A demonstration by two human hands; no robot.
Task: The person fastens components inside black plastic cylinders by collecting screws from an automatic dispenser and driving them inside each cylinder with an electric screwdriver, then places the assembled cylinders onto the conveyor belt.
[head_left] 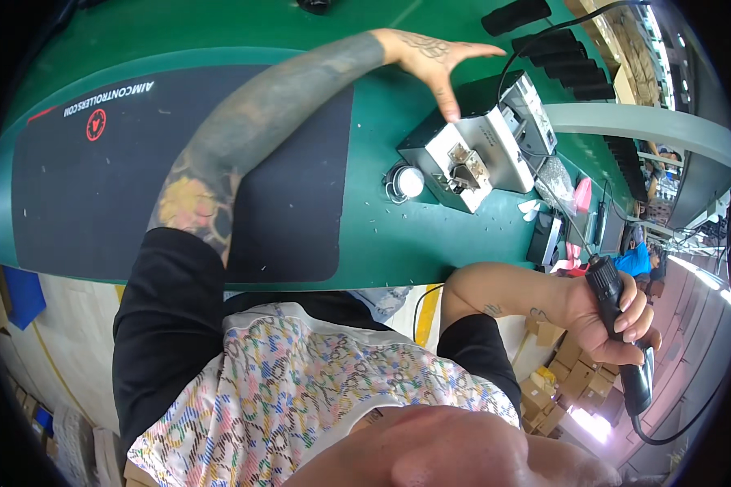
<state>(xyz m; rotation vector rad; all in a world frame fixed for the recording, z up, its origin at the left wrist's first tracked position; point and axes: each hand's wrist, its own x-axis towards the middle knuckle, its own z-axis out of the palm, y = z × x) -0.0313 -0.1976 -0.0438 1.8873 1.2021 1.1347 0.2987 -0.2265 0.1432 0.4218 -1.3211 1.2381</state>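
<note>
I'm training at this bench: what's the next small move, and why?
Perhaps bring the corded driver toward the leftmost silver box: the right hand grips the driver, its long shaft slants that way, and the left hand spreads by the box, maybe to steady it.

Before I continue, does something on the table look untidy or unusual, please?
Yes. Small pale scraps lie scattered on the green table, left of the silver-and-black machine, and on the dark mat. They look like uncleared debris, though too small to identify.
</note>
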